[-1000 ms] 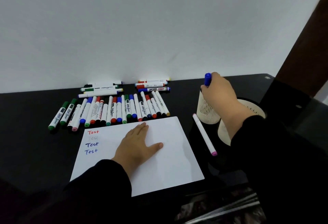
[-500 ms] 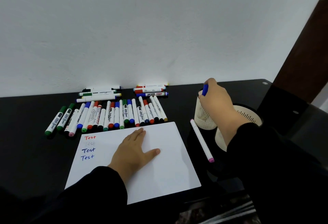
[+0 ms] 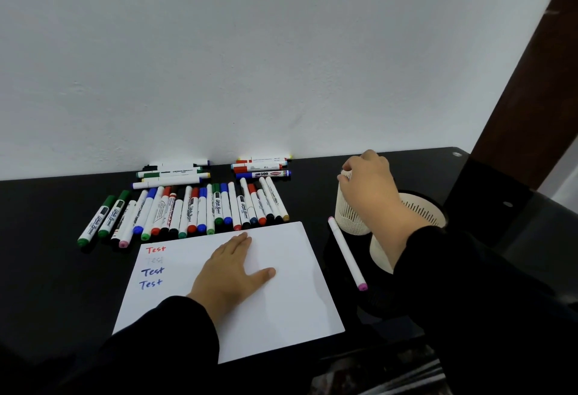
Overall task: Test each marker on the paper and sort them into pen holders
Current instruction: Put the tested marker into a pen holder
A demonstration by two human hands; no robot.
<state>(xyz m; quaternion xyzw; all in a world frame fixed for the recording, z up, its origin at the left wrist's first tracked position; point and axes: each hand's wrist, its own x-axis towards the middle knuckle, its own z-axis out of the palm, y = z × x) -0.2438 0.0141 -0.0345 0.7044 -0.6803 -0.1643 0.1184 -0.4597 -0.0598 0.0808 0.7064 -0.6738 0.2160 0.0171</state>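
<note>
Head view: blue marker that stuck up out of the right hand point(image 3: 372, 188) a second ago is gone from sight. Half a second ago only its blue cap showed above the fingers; now nothing. Judgement: it has dropped into the small mesh pen holder point(image 3: 348, 218), so this marker counts as sorted. Cannot see inside the holder to confirm.

Right hand sits over the holder's mouth, fingers curled down around the far-left part of the rim. Whether it still pinches the marker or just cups the rim, cannot tell. Larger cream pen holder point(image 3: 419, 207) stands just right of and nearer than the small one, partly hidden by the right forearm.

Left hand point(image 3: 233, 271) has not moved: flat, fingers straight, thumb spread, pressing the white paper point(image 3: 291, 300) down. Paper carries four "Test" lines point(image 3: 153, 266) at its left edge: red, a faint grey one, two blue.

Pink-tipped marker point(image 3: 346, 254) lies loose on the black table point(image 3: 47, 269) between paper and holders, touching neither the paper nor a hand.

Untested stock is still large: a long row of markers point(image 3: 187, 210) just beyond the paper's far edge, plus two small stacks point(image 3: 262, 167) against the wall. Task is early. Probable next: right hand comes back for another marker, maybe the pink one.
</note>
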